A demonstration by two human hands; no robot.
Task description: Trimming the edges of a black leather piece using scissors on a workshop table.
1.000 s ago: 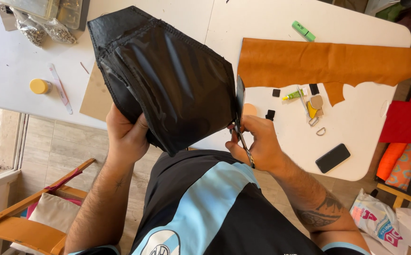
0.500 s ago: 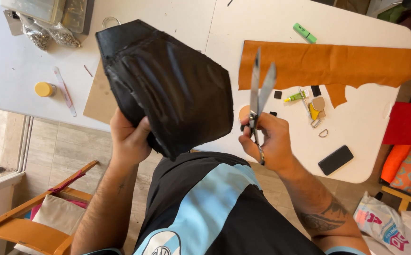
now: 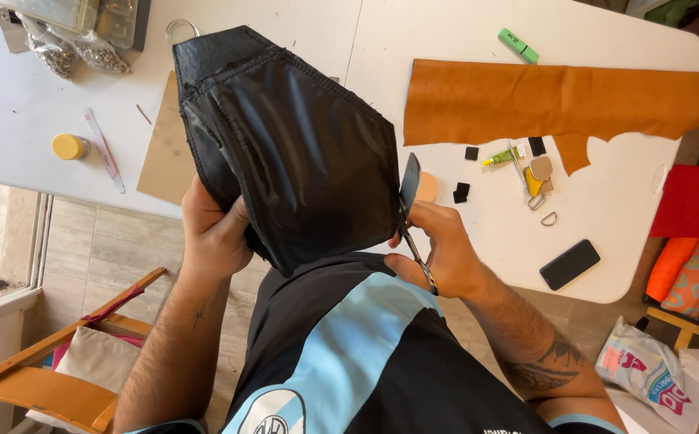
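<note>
Black glossy bag piece [image 3: 301, 153] is raised over the white table [image 3: 623, 233], my left hand [image 3: 214, 233] clamped on its lower edge, so my right hand [image 3: 438, 249], gripping scissors [image 3: 410, 193], reaches its side seam.

We see a white table [image 3: 36, 112] made of two tops butted together. On our left half lie a flat brown cardboard sheet [image 3: 165, 149], a small yellow-lidded jar [image 3: 68, 146], a pale ruler-like strip [image 3: 104, 150] beside it, and clear bags of small metal hardware [image 3: 76, 48] at the far edge. On our right half lies a long orange leather piece [image 3: 558, 100], a green marker [image 3: 518, 45], a small glue tube [image 3: 502, 156], black squares [image 3: 472, 153], metal D-rings [image 3: 549, 219] and a black phone [image 3: 570, 264].
</note>
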